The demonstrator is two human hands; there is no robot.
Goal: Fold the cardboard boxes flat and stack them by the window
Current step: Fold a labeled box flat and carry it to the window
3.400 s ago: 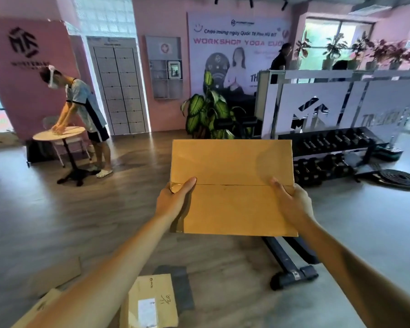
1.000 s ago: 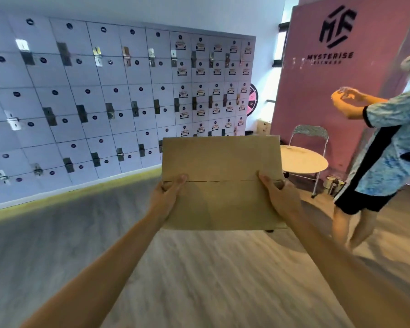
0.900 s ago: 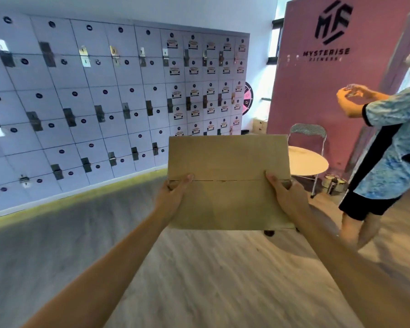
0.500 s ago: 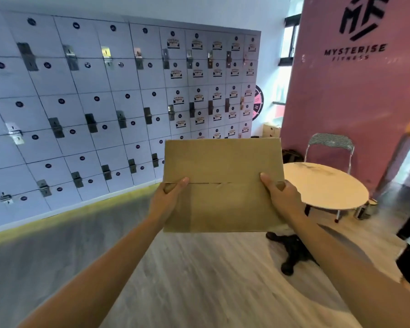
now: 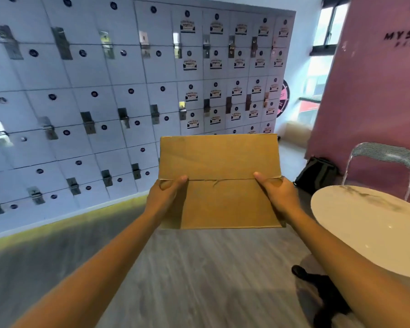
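Locker wall [image 5: 118, 95] fills the left and centre of the frame, floor [image 5: 199, 275] runs below it, pink partition [image 5: 374, 95] takes the right. A window [image 5: 317, 86] shows in the gap between lockers and partition, upper right, with what looks like brown cardboard [image 5: 294, 132] low beside it (too blurred to call a stack). Round white table [image 5: 369, 223] sits at right, folding chair [image 5: 381, 159] behind it, a dark bag [image 5: 317, 174] on the floor near the partition.

The flattened cardboard box [image 5: 219, 181] is held in mid-air at frame centre, tilted towards the camera, clear of everything. Left hand [image 5: 166, 197] grips its left edge with the thumb on top at the flap seam; right hand [image 5: 277, 195] grips the right edge the same way. Fingers go under the board, hidden.

Handling, as a guess: light, fairly stiff along the panels, but it hinges at the centre seam, so a hold on both side edges at the seam should keep the flaps from swinging open. Surface looks dry, not slippery; corners could crush if knocked.

Open floor lies ahead towards the window gap. The table rim at right is the nearest edge to avoid, and the gap narrows past the bag.
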